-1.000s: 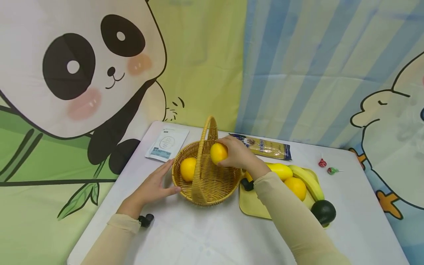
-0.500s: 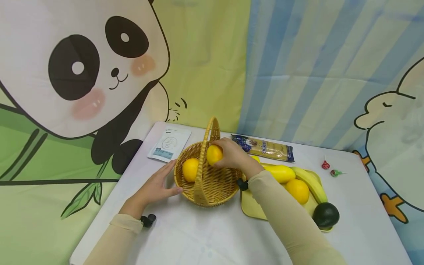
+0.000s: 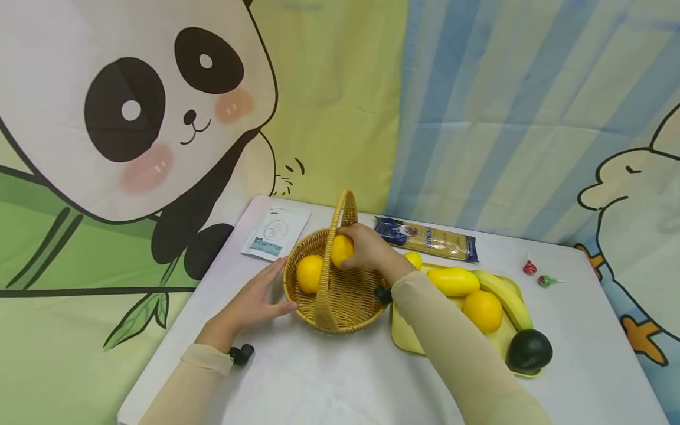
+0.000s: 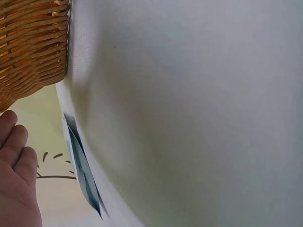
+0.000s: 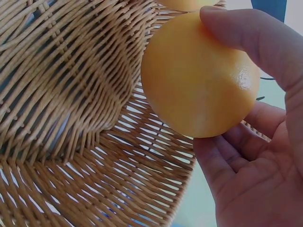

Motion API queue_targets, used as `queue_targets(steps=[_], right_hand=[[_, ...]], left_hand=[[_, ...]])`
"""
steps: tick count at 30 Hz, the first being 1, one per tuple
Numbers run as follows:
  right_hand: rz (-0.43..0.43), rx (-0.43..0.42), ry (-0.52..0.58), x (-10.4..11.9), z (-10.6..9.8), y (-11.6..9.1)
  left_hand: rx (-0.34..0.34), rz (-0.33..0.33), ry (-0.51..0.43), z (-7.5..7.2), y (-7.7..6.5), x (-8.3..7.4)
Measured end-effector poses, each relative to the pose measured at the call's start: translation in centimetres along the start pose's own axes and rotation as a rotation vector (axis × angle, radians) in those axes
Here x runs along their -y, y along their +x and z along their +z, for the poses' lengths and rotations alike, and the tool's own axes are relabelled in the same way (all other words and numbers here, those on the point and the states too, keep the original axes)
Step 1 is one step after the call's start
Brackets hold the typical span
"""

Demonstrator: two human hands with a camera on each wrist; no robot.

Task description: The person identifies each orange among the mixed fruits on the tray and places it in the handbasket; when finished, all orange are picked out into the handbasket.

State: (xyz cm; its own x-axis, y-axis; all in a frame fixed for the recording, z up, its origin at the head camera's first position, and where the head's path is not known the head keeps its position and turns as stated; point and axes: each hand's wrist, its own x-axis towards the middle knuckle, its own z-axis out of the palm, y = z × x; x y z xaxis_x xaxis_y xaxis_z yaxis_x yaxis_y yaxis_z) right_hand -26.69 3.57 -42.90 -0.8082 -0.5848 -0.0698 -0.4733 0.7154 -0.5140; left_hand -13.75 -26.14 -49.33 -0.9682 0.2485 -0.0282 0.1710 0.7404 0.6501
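My right hand (image 3: 369,252) grips an orange (image 3: 342,250) between thumb and fingers, inside the wicker basket (image 3: 361,301) and just right of its tall handle. In the right wrist view this orange (image 5: 199,75) fills the space between thumb and fingertips, over the woven basket wall (image 5: 156,156). A second orange (image 3: 310,274) lies in the basket's left half, partly behind the handle. My left hand (image 3: 255,301) rests with fairly straight fingers and thumb against the basket's left rim. Its fingers (image 4: 16,144) show beside the weave in the left wrist view.
Right of the basket, a yellow tray (image 3: 406,333) bears a banana (image 3: 507,298), an orange (image 3: 482,311), a long yellow fruit (image 3: 454,281) and a dark green fruit (image 3: 529,351). Behind lie a white pouch (image 3: 277,233), a gold packet (image 3: 427,238) and two lollipops (image 3: 529,267).
My right hand has carried its orange left within the basket, closer to the handle and the other orange. The left hand keeps its place at the rim. The head view has shifted slightly.
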Motion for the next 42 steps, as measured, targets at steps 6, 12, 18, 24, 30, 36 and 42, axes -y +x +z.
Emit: queue_targets(steps=[6, 12, 18, 24, 30, 36, 42], right_hand=[[0.018, 0.005, -0.007, -0.3, 0.3, 0.2], [-0.013, 0.006, -0.016, -0.3, 0.6, 0.7], [-0.003, 0.029, -0.022, 0.1, 1.2, 1.3], [0.002, 0.042, -0.034, 0.2, 1.6, 1.6], [0.013, 0.053, -0.034, -0.1, 2.1, 1.8], [0.002, 0.057, -0.034, -0.5, 2.5, 2.1], [-0.009, 0.056, -0.036, -0.6, 2.7, 2.2]], left_hand=[[0.003, -0.008, -0.005, 0.1, 0.0, -0.1], [0.002, -0.009, -0.002, 0.1, -0.1, -0.2], [-0.001, -0.018, 0.0, 0.0, -0.1, -0.1], [0.0, -0.021, -0.006, 0.0, -0.2, -0.1], [0.006, -0.022, -0.003, 0.0, -0.2, -0.2], [0.005, -0.017, -0.008, 0.0, -0.2, -0.2], [0.011, -0.029, 0.0, 0.0, -0.1, -0.2]])
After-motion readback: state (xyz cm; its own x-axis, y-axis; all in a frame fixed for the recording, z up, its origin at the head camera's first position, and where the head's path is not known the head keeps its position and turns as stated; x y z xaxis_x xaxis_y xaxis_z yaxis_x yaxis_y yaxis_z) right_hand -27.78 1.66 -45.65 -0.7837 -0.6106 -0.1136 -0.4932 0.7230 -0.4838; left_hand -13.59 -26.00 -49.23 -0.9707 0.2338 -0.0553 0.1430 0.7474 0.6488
